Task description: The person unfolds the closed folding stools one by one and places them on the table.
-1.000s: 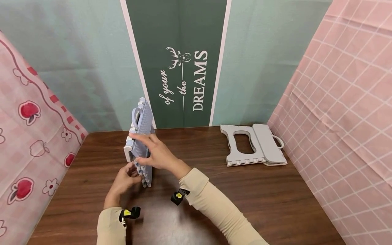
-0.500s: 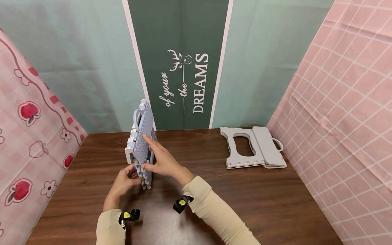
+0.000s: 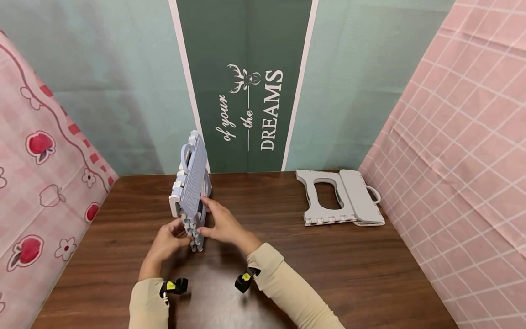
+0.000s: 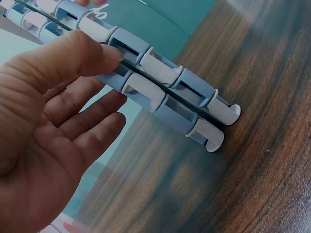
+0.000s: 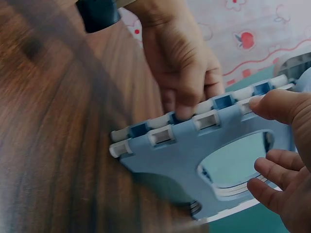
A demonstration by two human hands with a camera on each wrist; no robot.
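Observation:
A folded blue-and-white folding stool stands on edge at the left of the table, its carry handle on the left side. My left hand holds its near hinged edge, thumb on the hinge knuckles and fingers at the outer side. On the other side is my right hand, fingers nearly straight. In the right wrist view its thumb lies at the hinged edge and its fingertips overlap the oval opening in the blue leg panel.
A second folding stool, light grey and folded, lies flat at the right of the wooden table. Green cloth hangs behind, with an apple-print cloth on the left and a pink checked cloth on the right.
My right hand has slid from the stool's upper ribbed panel down and right towards its lower leg panel. The left hand keeps its hold, and the stool stays almost where it was.

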